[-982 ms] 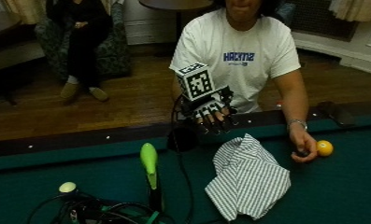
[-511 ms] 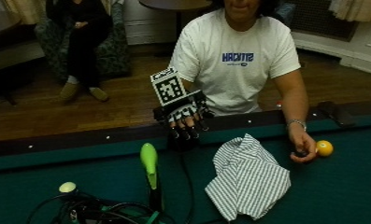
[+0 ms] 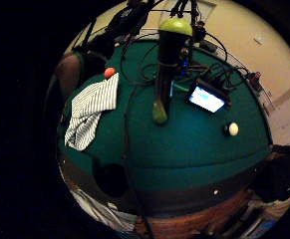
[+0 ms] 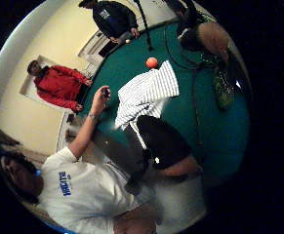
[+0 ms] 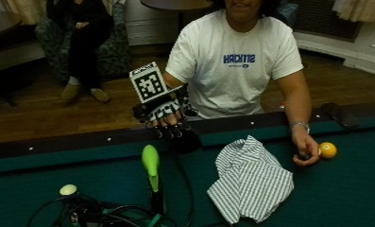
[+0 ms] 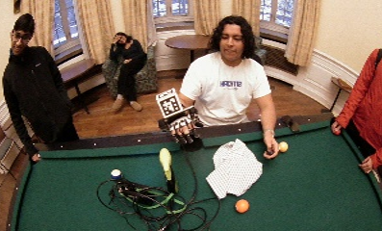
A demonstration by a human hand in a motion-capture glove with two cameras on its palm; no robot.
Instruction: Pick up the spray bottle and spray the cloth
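**Gloved hand above rail, bottle not yet touched**

Over the near rail of the green pool table [image 5: 363, 189], the gloved right hand [image 5: 165, 113] hangs in air, back of hand twd the outside cam, fingers pointing down and loosely apart; nothing held. Fingertips sit just above the rail, close to the dark side pocket [image 5: 186, 142].

Spray bottle [image 5: 150, 163]: green-topped w/ dark lower body, stands upright on the felt, in front of the hand and slightly to the person's right side. Apart from the hand, no contact. Little-finger palm view shows the bottle [image 3: 167, 64] well out on the felt, w/ a tangle of black cables [image 6: 146, 202] and a lit small screen [image 3: 206, 98] just beside it.

Cloth [image 5: 250, 182]: white w/ thin stripes, crumpled, lies flat on the felt to the person's left of the bottle, near but not touching it. Not touching the gloved hand either.

Bare left hand [image 5: 305, 153] rests on the felt beside the cloth's far corner, next to a yellow ball [image 5: 328, 150]. Orange ball [image 6: 242, 205] lies past the cloth's other end. Pale ball [image 5: 68, 189] sits near the cables.
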